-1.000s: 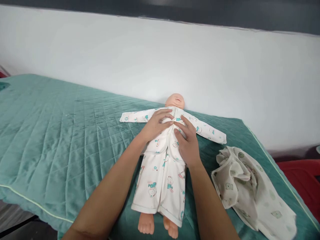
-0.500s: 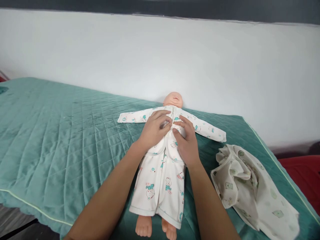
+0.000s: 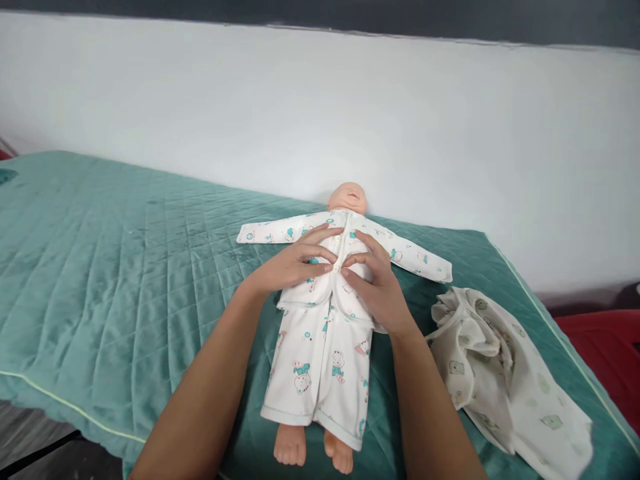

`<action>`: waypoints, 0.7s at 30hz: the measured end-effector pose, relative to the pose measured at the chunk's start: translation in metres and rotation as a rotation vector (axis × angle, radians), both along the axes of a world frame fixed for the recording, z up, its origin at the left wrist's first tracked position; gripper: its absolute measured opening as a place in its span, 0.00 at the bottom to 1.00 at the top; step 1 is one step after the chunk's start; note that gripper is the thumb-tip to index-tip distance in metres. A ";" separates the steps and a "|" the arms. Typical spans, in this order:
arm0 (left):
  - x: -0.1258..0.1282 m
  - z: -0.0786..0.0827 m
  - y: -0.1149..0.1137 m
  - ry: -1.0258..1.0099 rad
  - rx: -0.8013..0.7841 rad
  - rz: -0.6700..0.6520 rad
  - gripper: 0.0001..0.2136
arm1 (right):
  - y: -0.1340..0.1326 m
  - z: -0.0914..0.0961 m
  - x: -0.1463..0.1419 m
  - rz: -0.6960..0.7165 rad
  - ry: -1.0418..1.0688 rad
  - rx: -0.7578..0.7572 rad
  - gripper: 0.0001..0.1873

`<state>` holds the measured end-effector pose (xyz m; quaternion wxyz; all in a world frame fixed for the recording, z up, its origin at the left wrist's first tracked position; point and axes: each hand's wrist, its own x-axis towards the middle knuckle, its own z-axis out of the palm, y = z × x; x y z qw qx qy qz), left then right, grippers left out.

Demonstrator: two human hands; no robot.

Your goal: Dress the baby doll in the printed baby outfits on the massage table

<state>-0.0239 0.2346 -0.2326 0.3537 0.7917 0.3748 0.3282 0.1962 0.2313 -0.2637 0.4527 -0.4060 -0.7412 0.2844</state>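
A baby doll (image 3: 349, 197) lies on its back on a green quilted mattress (image 3: 125, 267), head toward the wall, bare feet toward me. It wears a white printed shirt (image 3: 320, 287) and matching trousers (image 3: 325, 373). Both my hands rest on the doll's chest. My left hand (image 3: 295, 263) pinches the left edge of the shirt's front opening. My right hand (image 3: 373, 280) pinches the right edge, thumb and forefinger meeting the left hand's at the middle seam.
A crumpled white printed garment (image 3: 500, 373) lies on the mattress to the right of the doll. A white wall (image 3: 350, 113) runs behind the mattress. Something red (image 3: 605, 360) stands beyond the right edge.
My hands have slid a little down the shirt front, from near the collar to mid-chest, fingertips now pinched together at the seam. The doll has stayed in place.
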 end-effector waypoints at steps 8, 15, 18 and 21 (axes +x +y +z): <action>-0.001 -0.004 0.004 -0.022 0.003 -0.015 0.12 | 0.000 0.001 -0.006 -0.047 0.006 -0.006 0.05; 0.002 -0.002 0.002 -0.024 0.007 0.011 0.11 | -0.001 0.001 -0.008 -0.075 0.028 -0.005 0.07; 0.003 -0.002 0.002 -0.012 0.025 0.023 0.09 | -0.001 0.001 -0.009 -0.078 0.051 -0.026 0.09; 0.002 -0.002 0.002 -0.009 0.029 0.014 0.08 | -0.001 0.001 -0.008 -0.073 0.052 -0.035 0.08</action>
